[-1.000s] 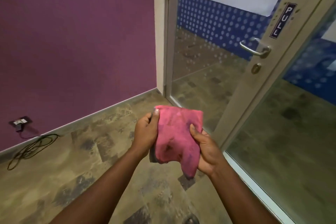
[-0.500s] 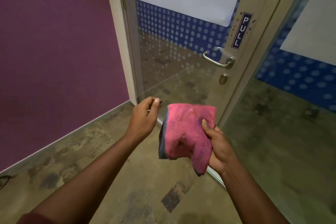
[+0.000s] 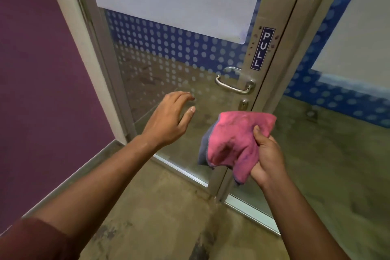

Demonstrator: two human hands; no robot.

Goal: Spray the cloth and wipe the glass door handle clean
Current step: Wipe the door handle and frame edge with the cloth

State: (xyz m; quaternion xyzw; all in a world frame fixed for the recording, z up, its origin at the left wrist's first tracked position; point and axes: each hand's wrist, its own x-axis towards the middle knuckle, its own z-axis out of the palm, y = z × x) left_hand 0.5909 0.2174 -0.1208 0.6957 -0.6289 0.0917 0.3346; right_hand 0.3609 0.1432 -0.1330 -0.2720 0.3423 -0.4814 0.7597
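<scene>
A folded pink cloth (image 3: 234, 141) with a grey-blue underside hangs from my right hand (image 3: 267, 156), which grips its right side. The cloth is below the silver lever handle (image 3: 233, 86) of the glass door (image 3: 168, 74), a little apart from it. My left hand (image 3: 168, 118) is raised in front of the glass, left of the handle, empty with fingers spread. No spray bottle is in view.
A "PULL" sticker (image 3: 260, 48) sits on the metal door stile above the handle, and a keyhole (image 3: 243, 104) below it. A purple wall (image 3: 38, 91) stands to the left. A fixed glass panel (image 3: 337, 133) is to the right. Mottled floor lies underfoot.
My left hand has let go of the cloth and risen toward the door, opening. The right hand alone holds the cloth. The view has moved closer to the handle.
</scene>
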